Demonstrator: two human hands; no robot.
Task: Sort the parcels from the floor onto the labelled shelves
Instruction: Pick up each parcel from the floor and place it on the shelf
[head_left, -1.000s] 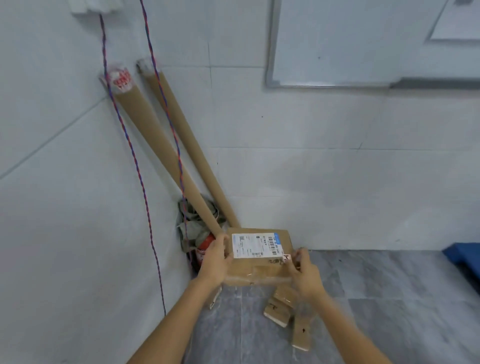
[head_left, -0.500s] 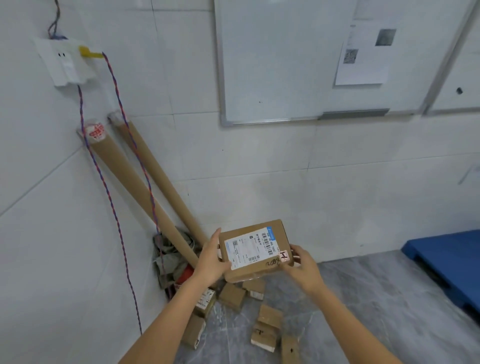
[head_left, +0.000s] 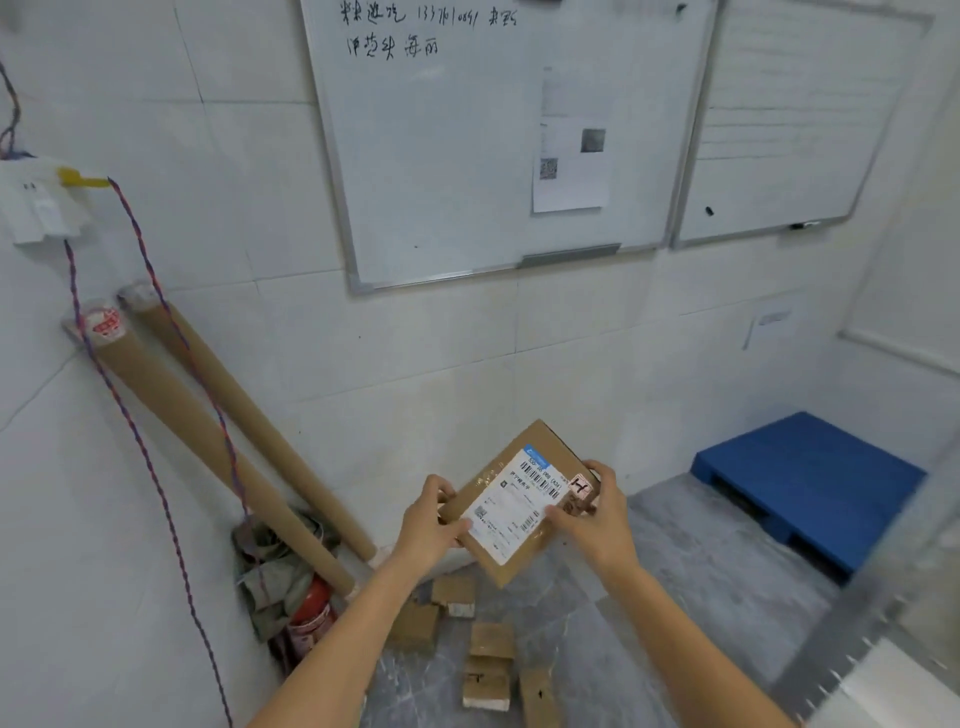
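Underfoot, small parcels (head_left: 488, 670) litter grey floor (head_left: 691, 597) beside blue pallet (head_left: 810, 483)

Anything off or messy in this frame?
Parcel is held askew between left hand and right hand, no damage visible. Small boxes lie scattered on the floor; rags heaped in the corner beneath two leaning cardboard tubes.

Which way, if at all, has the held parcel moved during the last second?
Yes. The parcel has gone up and right, away from the foot of the leaning cardboard tubes, and is now tilted.
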